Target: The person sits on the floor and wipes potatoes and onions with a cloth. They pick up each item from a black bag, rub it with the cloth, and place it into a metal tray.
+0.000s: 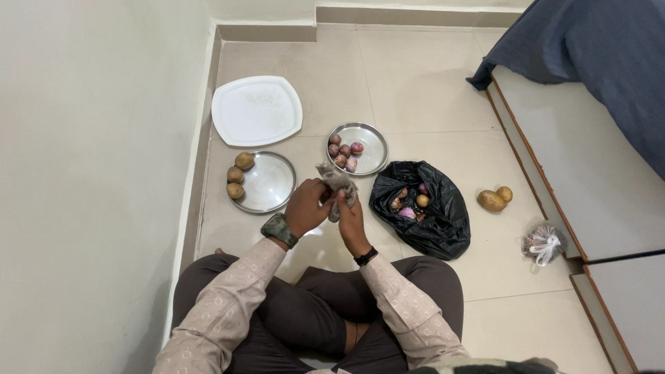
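Crossed legs sit nearest; above them the left hand and right hand close together on a crumpled grey cloth. Left to right on the tiled floor: potato plate, onion plate, black bag, two loose potatoes, a small knotted clear bag by the cabinet edge.

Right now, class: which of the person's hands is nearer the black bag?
Right. The right hand sits just beside the black bag; the left hand is farther, toward the potato plate.

Grey cloth; white square plate; black plastic bag; brown potatoes; purple onions; patterned beige sleeves.
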